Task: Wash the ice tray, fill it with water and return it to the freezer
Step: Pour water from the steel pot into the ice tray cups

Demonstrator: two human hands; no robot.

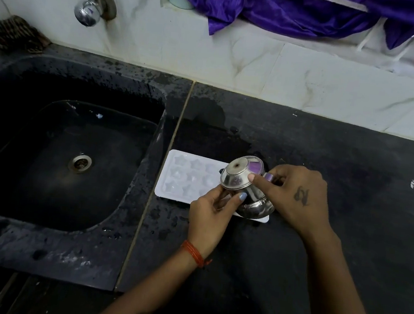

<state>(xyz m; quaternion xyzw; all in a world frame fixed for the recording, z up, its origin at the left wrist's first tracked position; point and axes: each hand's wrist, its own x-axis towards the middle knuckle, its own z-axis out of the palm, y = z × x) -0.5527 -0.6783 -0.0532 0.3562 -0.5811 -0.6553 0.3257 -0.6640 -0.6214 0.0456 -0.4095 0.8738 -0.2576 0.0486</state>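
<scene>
A white ice tray (188, 178) with star-shaped cells lies flat on the black counter, just right of the sink. Over its right end I hold a small steel pot (242, 179), tipped steeply so its base faces up and its mouth points down at the tray. My left hand (209, 216) grips the pot's near side. My right hand (297, 195) holds its far side, with the index finger pressed on the base rim. The tray's right end is hidden behind the pot and my hands.
A black stone sink (40, 205) with a metal drain (80, 163) lies to the left, a steel tap (89, 1) above it. The wet black counter (341, 172) stretches right. A brush (16, 34) sits in the back left corner. Purple cloth (282, 8) hangs over the tiled ledge.
</scene>
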